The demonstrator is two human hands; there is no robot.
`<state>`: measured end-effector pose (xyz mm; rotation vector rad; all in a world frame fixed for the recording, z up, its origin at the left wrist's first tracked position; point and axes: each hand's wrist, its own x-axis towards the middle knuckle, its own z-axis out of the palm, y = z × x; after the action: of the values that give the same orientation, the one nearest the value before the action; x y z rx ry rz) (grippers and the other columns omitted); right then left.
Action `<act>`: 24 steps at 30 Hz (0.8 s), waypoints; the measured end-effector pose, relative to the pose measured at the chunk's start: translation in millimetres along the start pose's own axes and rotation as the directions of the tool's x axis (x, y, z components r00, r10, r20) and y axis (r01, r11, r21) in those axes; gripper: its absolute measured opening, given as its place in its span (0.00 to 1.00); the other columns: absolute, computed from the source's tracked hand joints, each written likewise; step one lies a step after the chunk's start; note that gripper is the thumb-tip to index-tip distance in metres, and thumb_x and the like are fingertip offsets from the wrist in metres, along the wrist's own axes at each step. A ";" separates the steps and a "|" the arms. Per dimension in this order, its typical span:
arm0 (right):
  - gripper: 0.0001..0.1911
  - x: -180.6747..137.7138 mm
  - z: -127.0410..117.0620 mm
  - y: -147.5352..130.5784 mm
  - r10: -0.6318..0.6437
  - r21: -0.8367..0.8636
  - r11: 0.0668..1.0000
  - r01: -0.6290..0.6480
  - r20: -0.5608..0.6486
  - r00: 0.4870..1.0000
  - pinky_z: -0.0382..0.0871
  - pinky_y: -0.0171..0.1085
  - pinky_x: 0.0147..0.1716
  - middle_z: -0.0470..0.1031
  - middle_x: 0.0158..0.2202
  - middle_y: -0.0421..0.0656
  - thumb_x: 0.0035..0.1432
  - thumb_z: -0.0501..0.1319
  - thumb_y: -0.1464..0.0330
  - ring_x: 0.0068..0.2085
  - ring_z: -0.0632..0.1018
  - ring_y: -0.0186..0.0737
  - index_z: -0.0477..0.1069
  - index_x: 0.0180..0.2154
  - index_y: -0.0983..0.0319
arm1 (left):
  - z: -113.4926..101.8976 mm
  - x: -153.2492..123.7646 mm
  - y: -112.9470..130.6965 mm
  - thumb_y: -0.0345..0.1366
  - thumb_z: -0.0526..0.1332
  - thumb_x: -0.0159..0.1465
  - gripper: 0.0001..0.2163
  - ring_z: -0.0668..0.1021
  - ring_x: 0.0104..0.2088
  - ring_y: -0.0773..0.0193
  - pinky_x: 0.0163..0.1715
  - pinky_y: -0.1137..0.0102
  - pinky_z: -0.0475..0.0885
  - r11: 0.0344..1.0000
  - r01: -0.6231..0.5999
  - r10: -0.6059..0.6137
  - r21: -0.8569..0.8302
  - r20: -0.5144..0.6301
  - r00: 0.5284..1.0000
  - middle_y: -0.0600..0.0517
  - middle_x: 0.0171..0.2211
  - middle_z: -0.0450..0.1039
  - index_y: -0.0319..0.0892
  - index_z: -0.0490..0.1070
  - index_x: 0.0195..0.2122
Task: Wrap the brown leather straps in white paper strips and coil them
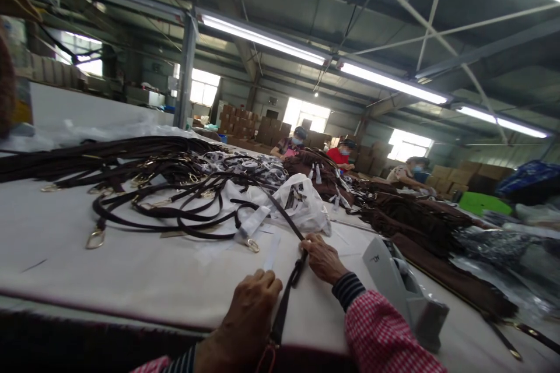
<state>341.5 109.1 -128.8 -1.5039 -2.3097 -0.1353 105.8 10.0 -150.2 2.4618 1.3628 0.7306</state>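
Long fluorescent tubes hang under the dark roof of a factory hall, and a wide white table (65,256) fills the foreground. On its left part lies a loose heap of dark straps (144,180) with brass-coloured clasps, some trailing toward the near edge. Near the middle, just beyond them, sits a crumpled white plastic bag (306,207). At the near edge the left hand (251,312) rests knuckles up with its fingers curled under, just beside a single dark strap (284,303); whether it actually grasps that strap cannot be told. The strap runs from the table's near edge up between both hands and on toward the bag. The right hand (324,259), in a red checked sleeve with a striped cuff, has its fingertips pinched on this strap farther up. Just right of that hand stands a grey tape dispenser (402,288). Beyond it a pile of brown fringed goods (415,218) stretches along the table. Three other people (345,154) sit working at the far side, with stacked cardboard boxes (245,122) behind them.
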 end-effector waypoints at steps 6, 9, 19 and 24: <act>0.29 -7.1 12.7 29.7 0.080 0.084 0.994 -0.068 -0.148 0.986 0.70 0.44 0.55 0.74 0.53 0.48 0.57 0.50 0.81 0.53 0.76 0.45 0.74 0.56 0.60 | -49.0 55.9 -27.1 0.31 0.57 0.69 0.09 0.77 0.49 0.50 0.45 0.62 0.71 0.955 0.094 -0.058 0.280 -0.136 0.989 0.45 0.45 0.79 0.45 0.77 0.43; 0.23 -2.8 13.2 21.2 0.139 0.158 0.983 -0.097 -0.284 0.949 0.67 0.50 0.60 0.72 0.55 0.51 0.60 0.53 0.77 0.57 0.73 0.49 0.75 0.53 0.62 | -65.0 91.8 -57.8 0.38 0.59 0.70 0.11 0.70 0.56 0.40 0.48 0.56 0.69 0.922 0.237 -0.161 0.307 -0.252 0.954 0.36 0.51 0.75 0.38 0.76 0.46; 0.10 5.9 -4.9 -45.1 0.222 0.683 0.723 -0.101 -0.092 0.971 0.74 0.40 0.36 0.77 0.40 0.46 0.60 0.62 0.68 0.41 0.78 0.45 0.81 0.41 0.60 | -67.0 125.7 -98.5 0.41 0.58 0.68 0.10 0.78 0.45 0.51 0.41 0.65 0.69 0.971 0.241 -0.229 0.002 -0.297 0.927 0.48 0.35 0.79 0.45 0.76 0.33; 0.25 29.1 -1.5 -79.6 0.216 0.947 0.093 -0.308 0.282 0.935 0.67 0.32 0.25 0.81 0.38 0.47 0.59 0.64 0.47 0.38 0.79 0.43 0.80 0.39 0.63 | -75.8 98.5 -57.3 0.46 0.51 0.73 0.17 0.80 0.30 0.62 0.33 0.72 0.72 0.968 0.030 -0.088 -0.248 -0.227 0.970 0.53 0.28 0.79 0.44 0.73 0.34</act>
<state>260.1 100.0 -107.0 -1.0282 -1.3495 1.3514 67.7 121.1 -79.9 2.1887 1.3264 1.1344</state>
